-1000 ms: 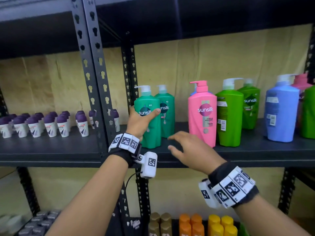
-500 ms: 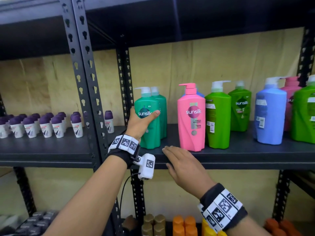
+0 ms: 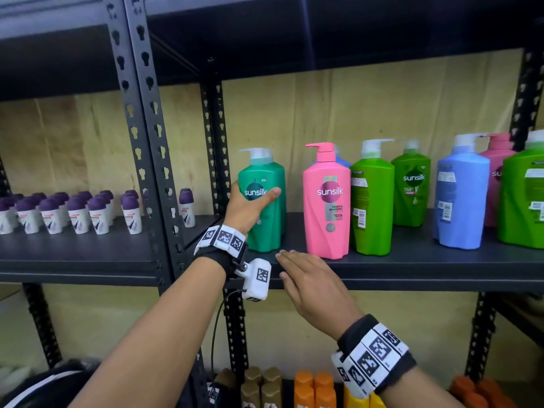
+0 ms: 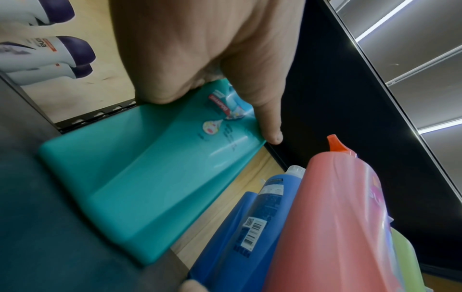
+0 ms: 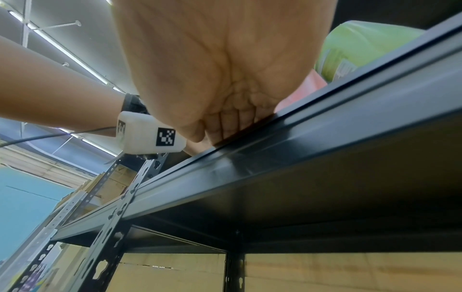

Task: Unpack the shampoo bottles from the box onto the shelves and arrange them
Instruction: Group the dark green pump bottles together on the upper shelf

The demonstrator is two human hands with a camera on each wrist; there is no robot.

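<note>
Teal shampoo bottle [image 3: 266, 201], judged heavy, rigid and slick, is gripped mid-body by the left hand [image 3: 245, 209]. Right hand [image 3: 309, 282], fingers straight, is rested on the shelf [image 3: 412, 269] edge at 5 o'clock.

Bare forearms, black wrist straps [image 3: 379, 353] ringed with white black-patterned marker tiles, and a white marker-printed camera box [image 3: 256, 278] trailing a thin black cable [image 3: 216, 328]

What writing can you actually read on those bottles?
"sunsilk" and "NEW": teal bottle, gripped by the left hand.
"sunsilk": pink bottle.
"sunsilk": rear green bottle.
"SHAMPOO": the teal bottle's red tag, left wrist view.
Smaller print, barcodes, deodorant labels: unreadable.
</note>
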